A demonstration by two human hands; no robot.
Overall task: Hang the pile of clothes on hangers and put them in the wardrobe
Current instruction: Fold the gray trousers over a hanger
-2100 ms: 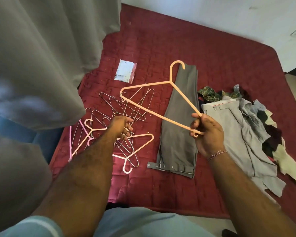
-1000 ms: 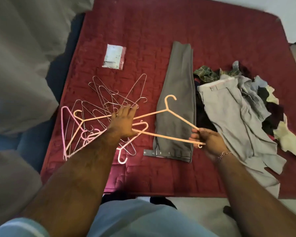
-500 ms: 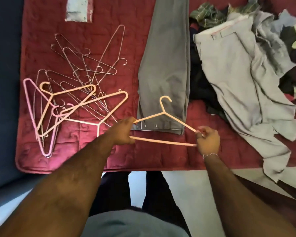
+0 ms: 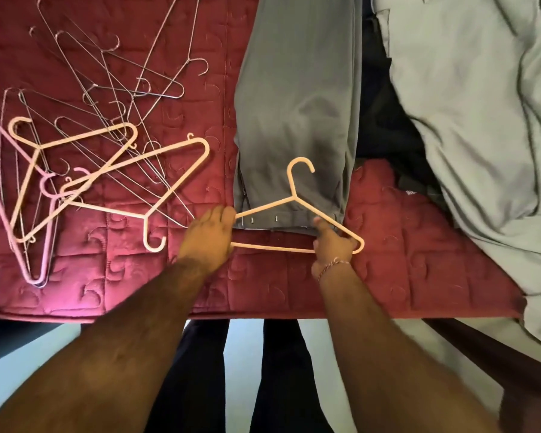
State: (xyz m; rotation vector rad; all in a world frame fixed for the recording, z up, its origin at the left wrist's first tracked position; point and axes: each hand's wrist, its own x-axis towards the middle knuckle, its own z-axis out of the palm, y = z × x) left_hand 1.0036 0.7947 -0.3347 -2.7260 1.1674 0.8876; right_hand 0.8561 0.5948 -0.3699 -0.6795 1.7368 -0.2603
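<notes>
The left hand (image 4: 208, 237) grips the left corner of a peach plastic hanger (image 4: 295, 220), fingers curled over the place where its shoulder meets the bottom bar, while the right hand (image 4: 331, 243) pinches the bar near the right corner, a thin bracelet at its wrist. The hanger lies flat across the near end of the folded grey trousers (image 4: 294, 104), its hook pointing away from the person over the cloth and its bottom bar just off the trousers' edge on the red quilted bed (image 4: 419, 260). The hanger looks light and stiff, so holding both corners should keep it level; the trousers are soft and limp and would likely slide on smooth plastic, so they are best taken by the stitched end under the hanger and fed over the bar. Left of the trousers lies a tangle of wire hangers (image 4: 116, 82) mixed with more plastic hangers (image 4: 107, 176), which may snag one another when lifted. Right of the trousers a pale grey garment (image 4: 481, 120) covers dark clothing; the pile is cut off at the frame edge, so its contents cannot be counted. No wardrobe is in view.
</notes>
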